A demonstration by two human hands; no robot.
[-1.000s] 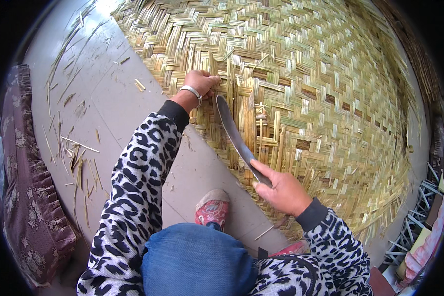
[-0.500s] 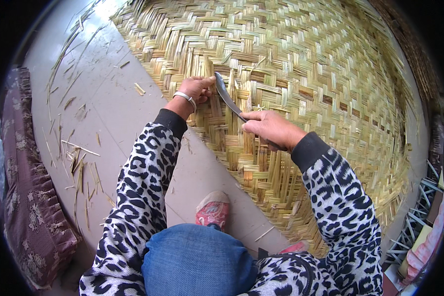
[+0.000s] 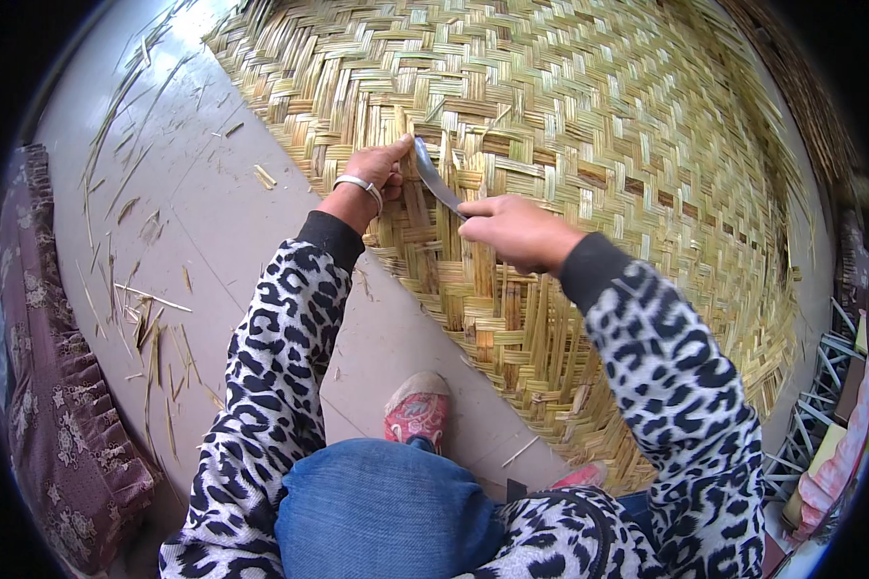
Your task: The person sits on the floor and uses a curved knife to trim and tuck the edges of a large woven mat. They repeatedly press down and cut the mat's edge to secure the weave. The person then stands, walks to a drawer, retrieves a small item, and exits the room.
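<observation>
A large woven mat [image 3: 570, 125] of yellow-green split strips covers the floor ahead and to the right. My right hand [image 3: 521, 232] is closed round the handle of a curved metal blade, a sickle [image 3: 434, 177], whose tip points up and left. The tip lies against an upright loose strip [image 3: 404, 130] near the mat's left edge. Pinched between thumb and fingers of my left hand [image 3: 377, 172] is that strip, right beside the blade. A pale bangle circles the left wrist. Part of the sickle's handle is hidden in my right hand.
Scattered strip offcuts [image 3: 154, 338] lie on the grey tiled floor [image 3: 203, 222] at the left. A maroon flowered cloth [image 3: 72, 425] hangs along the left side. A metal rack [image 3: 821, 405] stands at the lower right. My red shoe [image 3: 420, 410] rests near the mat's edge.
The sickle and my right hand have moved slightly up and left. My left hand has shifted a little leftward, its grip on the strip kept.
</observation>
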